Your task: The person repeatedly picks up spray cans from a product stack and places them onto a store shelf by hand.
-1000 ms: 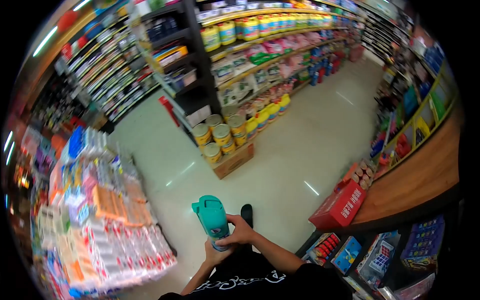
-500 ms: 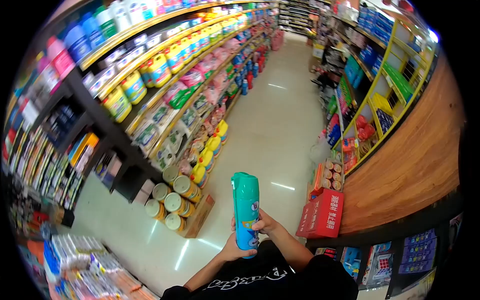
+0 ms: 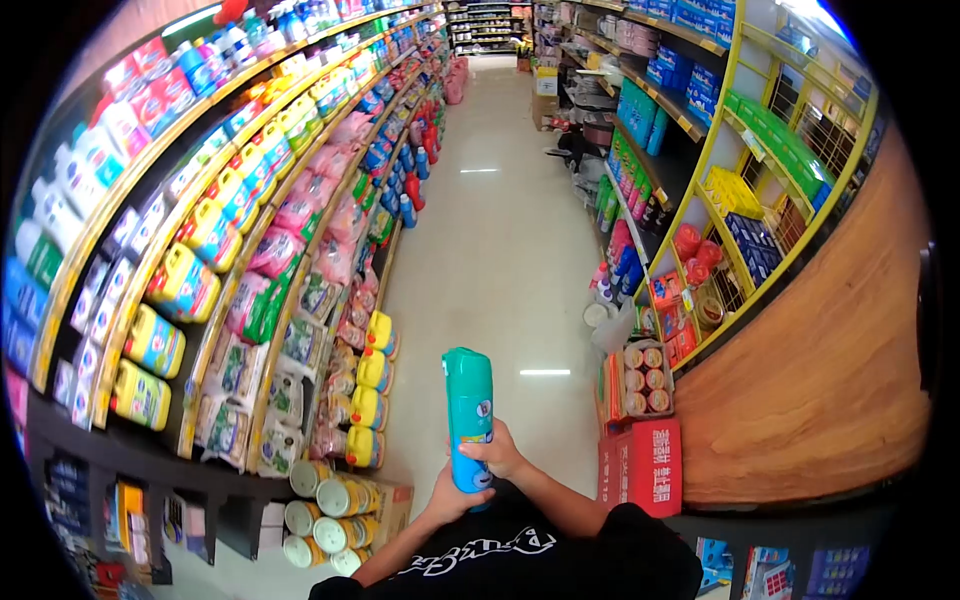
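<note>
Held upright in front of my body is a tall spray can (image 3: 469,385), with a teal cap and upper part and a blue lower part bearing a printed label. My left hand (image 3: 452,497) is closed around its base, the thumb lying across the bottom edge. My right hand (image 3: 501,454) grips the can's right side, its thumb pressed on the label. Most of the fingers behind the can are hidden.
Shelves of yellow bottles (image 3: 208,234) and packets line the left. Stacked tubs (image 3: 345,497) stand at lower left. A red box (image 3: 655,465) sits below the yellow rack (image 3: 707,205) and wooden panel (image 3: 790,400) at right. The tiled aisle (image 3: 480,260) runs ahead.
My view has turned to face more squarely down the aisle, and the shelves sit nearer. Both hands keep hold of the spray can, and the right thumb has shifted slightly on it.
</note>
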Tool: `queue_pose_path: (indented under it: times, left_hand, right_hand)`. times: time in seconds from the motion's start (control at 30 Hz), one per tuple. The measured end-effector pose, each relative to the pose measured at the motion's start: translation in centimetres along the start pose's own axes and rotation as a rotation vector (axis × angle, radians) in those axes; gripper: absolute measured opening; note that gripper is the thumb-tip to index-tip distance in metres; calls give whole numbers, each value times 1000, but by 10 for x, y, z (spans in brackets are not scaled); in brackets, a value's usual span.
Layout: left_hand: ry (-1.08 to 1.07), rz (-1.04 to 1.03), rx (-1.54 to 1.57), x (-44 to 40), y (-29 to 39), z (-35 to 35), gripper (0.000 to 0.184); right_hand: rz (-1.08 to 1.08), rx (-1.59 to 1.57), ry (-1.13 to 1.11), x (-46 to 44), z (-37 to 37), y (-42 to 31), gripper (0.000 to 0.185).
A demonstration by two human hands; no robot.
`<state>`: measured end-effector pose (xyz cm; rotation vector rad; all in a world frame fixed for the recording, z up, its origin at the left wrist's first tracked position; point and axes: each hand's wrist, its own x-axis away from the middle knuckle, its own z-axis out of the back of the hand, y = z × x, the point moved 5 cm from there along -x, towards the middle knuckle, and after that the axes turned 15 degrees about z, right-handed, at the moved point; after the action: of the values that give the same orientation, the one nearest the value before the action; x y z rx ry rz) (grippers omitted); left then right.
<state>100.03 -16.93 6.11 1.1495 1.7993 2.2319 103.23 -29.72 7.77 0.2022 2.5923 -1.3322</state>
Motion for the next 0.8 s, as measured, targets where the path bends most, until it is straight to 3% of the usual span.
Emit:
queue_pose_path:
  times: [0.07,0.23,0.33,0.47,0.57,0.8]
  left_hand:
    - [-23,36,-44,-37,29,9,67]
    - [-138,60,37,-119,89,11,66]
    - [-137,-77,7,-175,108,11,66]
    - [-261,49,7,-265,134,15,70]
    - [-295,11,16,-338,170,15,69]
    - [-405,-57,-109,-512,297,-1,70]
  right_hand:
    - [55,45,13,-40,17,-10,46]
    - [102,138,149,-113,65,-30,47]
    - [136,197,241,-152,97,-42,49]
    - [156,278,333,-212,156,-42,50]
    - [181,352,367,-271,198,-57,53]
    - [240,385,518,-420,316,-112,50]
